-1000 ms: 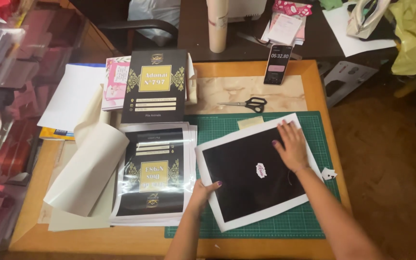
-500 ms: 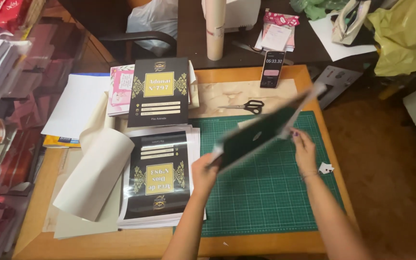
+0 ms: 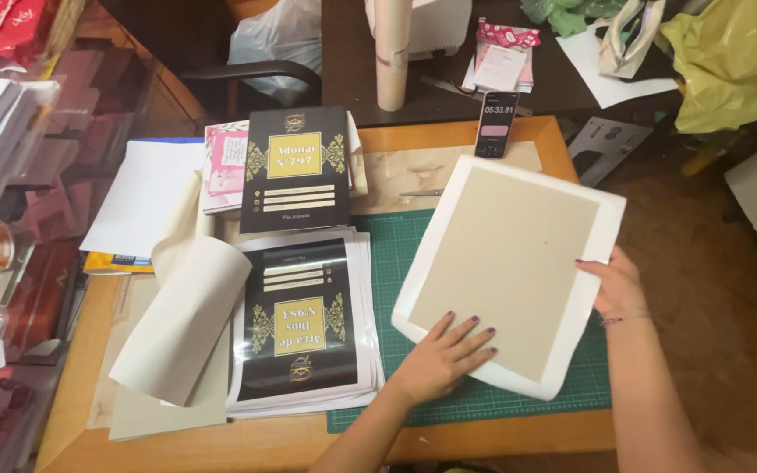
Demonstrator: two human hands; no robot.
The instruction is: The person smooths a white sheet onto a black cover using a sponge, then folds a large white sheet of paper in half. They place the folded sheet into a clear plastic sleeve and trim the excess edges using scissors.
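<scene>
Beige-faced board with a white paper border (image 3: 510,267) lies face down over the green cutting mat (image 3: 396,254), its far right corner tilted past the mat's edge. Left hand (image 3: 444,355) rests flat on the board's near edge, fingers spread, pressing rather than gripping. Right hand (image 3: 617,285) holds the right edge, fingers curled under it, thumb on top; both forearms enter from the near side of the wooden table (image 3: 484,438).

Judgement: the step in hand appears to be seating the turned sheet on the mat. The next move calls for squaring it to the mat's grid and lowering the raised right edge without creasing the white border.

Just left of the mat sits a stack of black-and-gold printed sheets (image 3: 300,320), with a curled cream roll (image 3: 181,320) beside it. Scissors (image 3: 422,193) and a phone showing a timer (image 3: 495,124) lie beyond.
</scene>
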